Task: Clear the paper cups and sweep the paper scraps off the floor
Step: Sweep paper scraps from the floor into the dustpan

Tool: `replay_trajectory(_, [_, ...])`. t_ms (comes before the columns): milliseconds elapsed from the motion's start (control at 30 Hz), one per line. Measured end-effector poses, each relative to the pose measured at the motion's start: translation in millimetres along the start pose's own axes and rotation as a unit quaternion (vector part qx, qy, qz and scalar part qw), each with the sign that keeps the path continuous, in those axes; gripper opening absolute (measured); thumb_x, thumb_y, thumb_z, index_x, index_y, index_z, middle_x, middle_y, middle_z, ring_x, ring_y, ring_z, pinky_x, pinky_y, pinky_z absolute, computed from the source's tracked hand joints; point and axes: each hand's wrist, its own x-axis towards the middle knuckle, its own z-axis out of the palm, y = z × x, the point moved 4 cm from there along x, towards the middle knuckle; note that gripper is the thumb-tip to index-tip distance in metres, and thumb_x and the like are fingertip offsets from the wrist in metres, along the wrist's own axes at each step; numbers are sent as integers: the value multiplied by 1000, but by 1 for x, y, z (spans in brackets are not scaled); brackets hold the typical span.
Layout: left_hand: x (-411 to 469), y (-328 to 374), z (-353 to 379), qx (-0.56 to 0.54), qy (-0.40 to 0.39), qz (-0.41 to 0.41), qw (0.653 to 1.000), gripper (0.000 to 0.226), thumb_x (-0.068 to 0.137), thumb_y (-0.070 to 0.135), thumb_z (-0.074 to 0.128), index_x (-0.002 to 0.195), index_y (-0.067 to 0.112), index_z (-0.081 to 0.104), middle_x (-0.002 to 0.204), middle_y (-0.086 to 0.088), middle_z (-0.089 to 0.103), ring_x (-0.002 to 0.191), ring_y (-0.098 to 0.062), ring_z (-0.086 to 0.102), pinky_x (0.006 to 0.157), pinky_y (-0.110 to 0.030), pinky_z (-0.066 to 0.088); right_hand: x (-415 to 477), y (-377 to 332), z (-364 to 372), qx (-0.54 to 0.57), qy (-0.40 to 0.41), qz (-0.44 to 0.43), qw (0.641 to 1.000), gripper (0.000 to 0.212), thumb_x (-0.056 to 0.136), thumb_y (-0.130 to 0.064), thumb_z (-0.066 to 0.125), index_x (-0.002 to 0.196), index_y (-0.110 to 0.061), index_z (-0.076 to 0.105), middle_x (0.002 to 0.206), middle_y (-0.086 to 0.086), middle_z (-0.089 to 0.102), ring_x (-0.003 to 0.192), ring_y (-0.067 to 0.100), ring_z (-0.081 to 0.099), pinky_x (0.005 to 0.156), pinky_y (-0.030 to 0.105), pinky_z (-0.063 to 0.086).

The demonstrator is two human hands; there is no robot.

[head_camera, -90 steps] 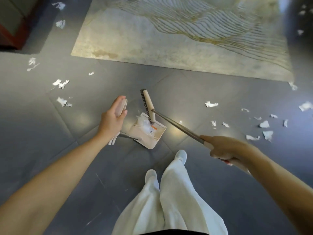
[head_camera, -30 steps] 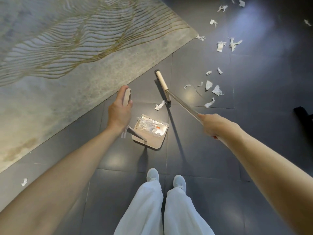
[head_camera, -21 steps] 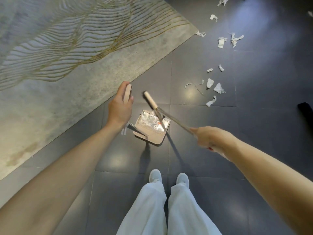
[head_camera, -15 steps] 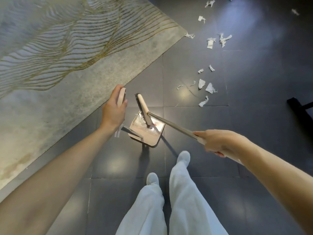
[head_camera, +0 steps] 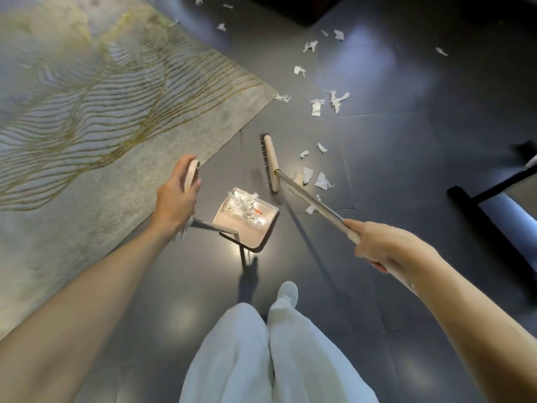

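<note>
Glossy dark tiles (head_camera: 406,158), torn paper scraps (head_camera: 322,180), left fingers (head_camera: 183,167) gripping dustpan handle (head_camera: 191,173), right fingers (head_camera: 360,228) wrapping broom pole (head_camera: 308,199).

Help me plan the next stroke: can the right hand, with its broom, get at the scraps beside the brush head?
Probably yes. The right hand grips the broom, whose head is just left of those paper scraps, with only bare floor between them.

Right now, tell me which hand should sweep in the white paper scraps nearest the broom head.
Right. The right hand grips the long-handled beige broom, whose head sits beside those white paper scraps; the left hand holds the beige plastic dustpan by its handle.
</note>
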Motion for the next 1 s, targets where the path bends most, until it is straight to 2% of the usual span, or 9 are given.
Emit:
replay_trajectory(133, [21,17,33,35,-36,20,999,41,97,17,55,128,41,46,104,-6,60,79,-23,57,75,-40,51,14,38,-29,9,10,37,999,76,85,-4,41,148,-42,20,69,4,56,46,17,53,39,19,37])
replay_trajectory(267, [47,37,61,63,-72,44,994,42,97,16,55,133,35,46,103,-4,61,86,-24,57,77,-29,43,33,69,-52,22,29,82,996,74,85,1,39,148,-35,25,79,7,55,52,18,52,38,19,36])
replay_trajectory(400, [69,45,85,75,-100,54,991,45,96,15,56,135,34,47,103,-2,61,85,-21,57,77,-25,40,57,79,-63,15,29,119,992,72,87,3,37,150,-29,23,83,6,49,57,17,51,39,21,37])
replay_trajectory(567, [109,54,98,71,-106,51,991,43,96,16,55,133,37,47,99,-2,61,78,-22,56,76,-31,44,99,67,-68,-34,-3,147,989,66,82,8,42,143,-17,36,78,6,48,55,16,51,39,23,34])
replay_trajectory(700, [138,51,101,42,-96,40,994,42,96,15,55,129,40,48,94,0,61,68,-18,53,71,-31,46,123,45,-70,-32,-29,123,992,64,84,5,41,144,-17,35,78,7,50,53,16,53,34,20,35])
replay_trajectory(833, [162,55,107,33,-110,51,992,42,95,15,55,126,43,47,99,0,61,72,-18,54,72,-32,47,131,6,-63,-57,-55,78,994,70,85,4,43,149,-21,29,78,5,46,55,17,54,35,24,39])
replay_trajectory(1000, [183,66,114,29,-136,57,989,41,97,16,54,125,45,46,98,-4,60,71,-18,54,67,-31,48,116,-16,-59,-41,-103,30,993,83,82,8,40,150,-35,18,83,6,49,56,16,51,37,22,37])
